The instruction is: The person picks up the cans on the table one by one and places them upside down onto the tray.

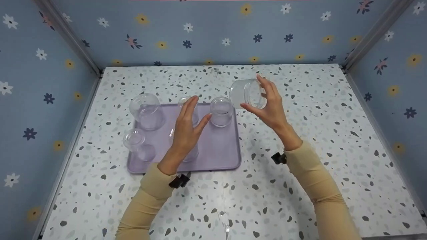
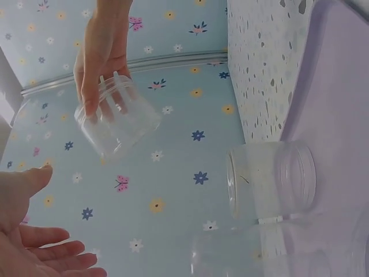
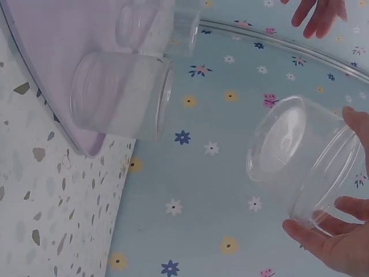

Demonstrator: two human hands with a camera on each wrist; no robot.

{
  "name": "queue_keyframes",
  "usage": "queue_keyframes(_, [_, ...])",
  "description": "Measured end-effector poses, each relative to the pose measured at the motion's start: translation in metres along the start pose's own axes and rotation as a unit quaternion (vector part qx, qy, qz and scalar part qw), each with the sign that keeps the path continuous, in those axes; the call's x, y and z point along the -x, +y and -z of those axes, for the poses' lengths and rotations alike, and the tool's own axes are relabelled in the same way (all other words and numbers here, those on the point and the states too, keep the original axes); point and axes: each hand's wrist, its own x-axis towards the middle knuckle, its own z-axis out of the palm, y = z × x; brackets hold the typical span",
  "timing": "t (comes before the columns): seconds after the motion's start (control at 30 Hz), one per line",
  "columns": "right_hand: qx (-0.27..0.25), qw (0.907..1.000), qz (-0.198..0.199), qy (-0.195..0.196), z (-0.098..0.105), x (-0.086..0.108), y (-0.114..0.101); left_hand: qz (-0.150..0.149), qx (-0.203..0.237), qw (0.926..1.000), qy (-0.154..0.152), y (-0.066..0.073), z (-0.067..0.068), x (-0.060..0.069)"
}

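My right hand [image 1: 274, 111] grips a clear, wide-mouthed jar [image 1: 239, 94] near its rim, thumb on one side and fingers on the other. The jar is tipped onto its side in the air, its mouth toward my palm and its base [image 3: 283, 138] pointing away. Over the middle of the lilac tray [image 1: 220, 151], my left hand [image 1: 185, 131] is raised with straight fingers and the thumb spread, holding nothing. Another clear jar [image 1: 221, 111] stands upright at the tray's back right corner. My left hand partly covers two more clear containers in the tray's middle.
On the tray's left side stand a larger clear jar [image 1: 145, 111] at the back and a smaller one [image 1: 134, 140] in front. The speckled table [image 1: 260, 203] extends around the tray. Flower-patterned walls [image 1: 213, 30] enclose the back and both sides.
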Motion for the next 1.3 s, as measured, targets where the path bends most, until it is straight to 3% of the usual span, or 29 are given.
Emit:
queue_keyframes(0.2, [-0.026, 0.9996, 0.011, 0.008, 0.000, 0.010, -0.013, -0.025, 0.045, 0.9985, 0.017, 0.003, -0.009, 0.002])
queue_keyframes(0.4, [-0.082, 0.9965, 0.012, 0.010, 0.004, 0.017, -0.043, -0.027, 0.068, 0.9972, 0.013, 0.005, -0.019, 0.004])
queue_keyframes(0.57, [-0.117, 0.9931, 0.001, 0.002, -0.001, 0.026, -0.032, -0.042, 0.108, 0.9932, 0.009, 0.006, -0.026, 0.005])
queue_keyframes(0.73, [-0.146, 0.9893, 0.000, -0.008, -0.004, 0.035, -0.028, -0.083, 0.151, 0.9850, 0.005, 0.007, -0.032, 0.006])
queue_keyframes(0.83, [-0.168, 0.9855, -0.008, -0.019, -0.004, 0.039, -0.030, -0.099, 0.185, 0.9777, -0.006, 0.014, -0.031, 0.007])
queue_keyframes(1.03, [-0.220, 0.9744, -0.030, -0.037, -0.003, 0.044, -0.043, -0.091, 0.233, 0.9675, -0.039, 0.038, -0.020, 0.009])
queue_keyframes(1.3, [-0.244, 0.9672, -0.051, -0.048, 0.000, 0.046, -0.064, -0.097, 0.280, 0.9531, -0.062, 0.039, -0.026, 0.014])
